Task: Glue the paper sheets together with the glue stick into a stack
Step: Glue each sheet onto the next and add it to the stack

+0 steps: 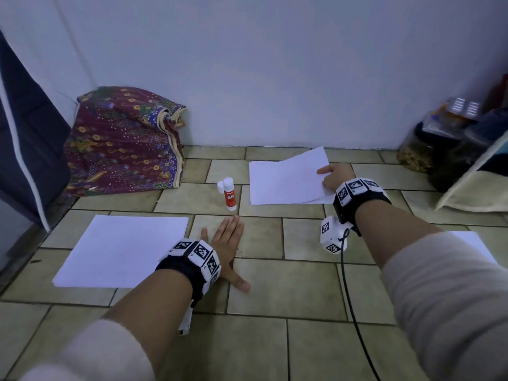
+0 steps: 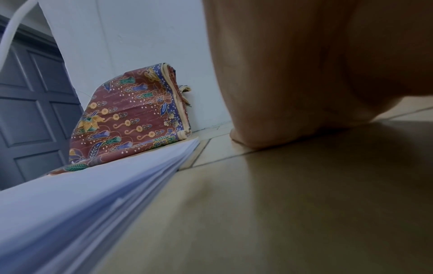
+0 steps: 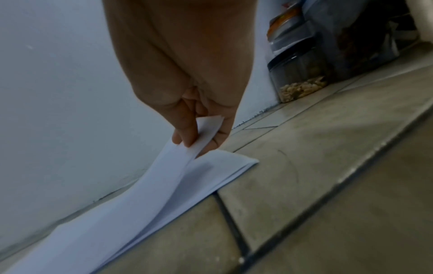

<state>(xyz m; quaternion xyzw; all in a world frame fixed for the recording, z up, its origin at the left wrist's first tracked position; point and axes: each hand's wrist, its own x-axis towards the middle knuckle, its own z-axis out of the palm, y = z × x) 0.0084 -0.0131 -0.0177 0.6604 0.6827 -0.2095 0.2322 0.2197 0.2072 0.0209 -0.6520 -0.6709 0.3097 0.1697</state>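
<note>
While the glue stick stands upright on the tiled floor with its cap off just beside it at 9 o'clock, two paper piles lie flat. The stack sits at 8 o'clock, the loose pile at 2 o'clock. Right hand pinches the pile's top sheet, lifting it. Left hand lies flat, fingers spread, between them. A folded patterned cloth sits at 10 o'clock, jars at 3 o'clock.
</note>
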